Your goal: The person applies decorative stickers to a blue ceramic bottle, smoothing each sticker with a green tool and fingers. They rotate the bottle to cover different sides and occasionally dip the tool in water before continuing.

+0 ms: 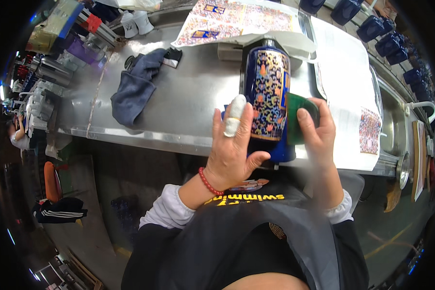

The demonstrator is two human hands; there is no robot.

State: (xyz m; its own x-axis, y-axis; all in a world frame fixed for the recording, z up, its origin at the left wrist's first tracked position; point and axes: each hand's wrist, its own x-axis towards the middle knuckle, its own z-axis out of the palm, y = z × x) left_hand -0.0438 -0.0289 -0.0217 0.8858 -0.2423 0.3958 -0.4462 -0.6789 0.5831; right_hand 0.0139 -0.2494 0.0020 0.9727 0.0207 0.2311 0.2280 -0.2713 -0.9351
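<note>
A dark blue ceramic vase (269,92) with a gilt, many-coloured floral decal lies at the table's front edge, its neck pointing away from me. My left hand (231,150) rests against the vase's left side with fingers stretched out and thumb apart. White wrapping covers one finger, and a red bead bracelet circles the wrist. On the other side, my right hand (319,126) grips a green, flexible-looking scraper (298,116) between thumb and fingers. The scraper's edge is beside the decal's right border; whether it touches cannot be made out.
A grey-blue cloth (139,87) lies crumpled on the metal table (193,92). Printed decal sheets (241,21) spread behind the vase, and white paper (348,96) covers the right side. Several blue vessels (372,29) stand at the far right, near a sink (395,116).
</note>
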